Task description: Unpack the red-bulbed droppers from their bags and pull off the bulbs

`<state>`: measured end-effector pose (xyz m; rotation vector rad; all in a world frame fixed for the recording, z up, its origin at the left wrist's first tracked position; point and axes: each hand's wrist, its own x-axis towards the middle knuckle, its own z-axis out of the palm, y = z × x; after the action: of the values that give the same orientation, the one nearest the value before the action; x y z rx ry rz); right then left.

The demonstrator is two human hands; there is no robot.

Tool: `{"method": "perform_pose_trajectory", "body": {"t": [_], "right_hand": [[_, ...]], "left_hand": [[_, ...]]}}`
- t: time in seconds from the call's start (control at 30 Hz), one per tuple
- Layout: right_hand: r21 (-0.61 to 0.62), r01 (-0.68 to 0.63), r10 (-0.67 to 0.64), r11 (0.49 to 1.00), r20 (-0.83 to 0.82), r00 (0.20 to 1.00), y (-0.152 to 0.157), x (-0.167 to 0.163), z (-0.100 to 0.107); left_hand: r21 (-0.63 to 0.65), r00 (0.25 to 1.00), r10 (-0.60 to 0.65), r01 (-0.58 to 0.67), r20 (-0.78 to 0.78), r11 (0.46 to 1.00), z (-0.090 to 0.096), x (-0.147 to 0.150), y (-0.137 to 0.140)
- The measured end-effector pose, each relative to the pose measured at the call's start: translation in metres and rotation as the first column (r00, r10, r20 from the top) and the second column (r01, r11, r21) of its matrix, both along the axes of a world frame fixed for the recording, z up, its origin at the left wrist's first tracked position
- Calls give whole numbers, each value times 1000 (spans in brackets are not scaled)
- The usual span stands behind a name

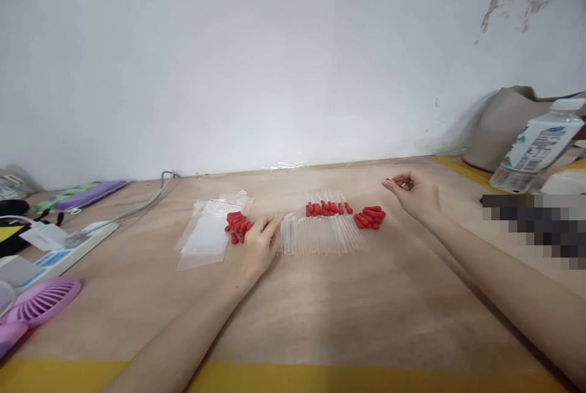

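Observation:
My right hand [414,193] is raised at the right with its fingers pinched on a red rubber dropper bulb [389,180], only partly visible. My left hand [263,240] lies on the table, fingers stretched out along the left end of a row of thin clear dropper tubes [323,235]. Whether its fingertips grip a tube is hidden. Behind that row, several tubes carry red bulbs [327,207]. One pile of loose red bulbs [370,217] sits right of the tubes; another pile [237,225] is beside my left hand, over clear plastic bags [206,231].
A power strip [68,252] with a plugged-in charger and a grey cable [151,201] lies at the left. Near it are a pink fan [48,301] and a purple pouch [91,195]. At the right, a plastic bottle [535,146] leans before a beige container [497,121]. A wall closes the back.

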<state>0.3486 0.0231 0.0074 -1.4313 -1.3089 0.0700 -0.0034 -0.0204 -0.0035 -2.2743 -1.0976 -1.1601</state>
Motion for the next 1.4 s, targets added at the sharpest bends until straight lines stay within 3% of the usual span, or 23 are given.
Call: {"method": "perform_pose_trajectory", "body": {"t": [0.07,0.13,0.37,0.53,0.67,0.8,1.03,1.23,1.4], "right_hand": [[-156,-79,48,985,-194,980,13,11,-11],[-228,-182,96,957,-342,935,19,16,-24],[-266,-356,216,896,-439,872,19,10,-37],[-283,-368,230,885,-422,877,20,10,-36],[-320,-377,243,869,-388,889,19,11,-36],[-360,-432,294,827,-380,877,18,11,-32],[-398,-515,362,759,-400,842,20,13,-30],[-395,-473,351,788,-344,871,26,15,-36],[-448,-342,266,826,-225,937,25,14,-31]], "left_hand": [[36,999,-9,11,-53,999,-2,1,2],[40,992,-17,22,-122,999,-5,1,4],[-3,965,-63,65,-256,998,-9,-1,6],[-9,944,-111,114,-310,993,-9,1,5],[-44,959,-144,137,-245,990,-12,5,4],[-122,963,-210,192,-167,974,-9,10,-1],[-191,959,-222,188,-177,963,1,10,-8],[-198,960,-215,179,-179,964,2,11,-9],[-187,963,-191,154,-193,970,2,11,-8]]}}
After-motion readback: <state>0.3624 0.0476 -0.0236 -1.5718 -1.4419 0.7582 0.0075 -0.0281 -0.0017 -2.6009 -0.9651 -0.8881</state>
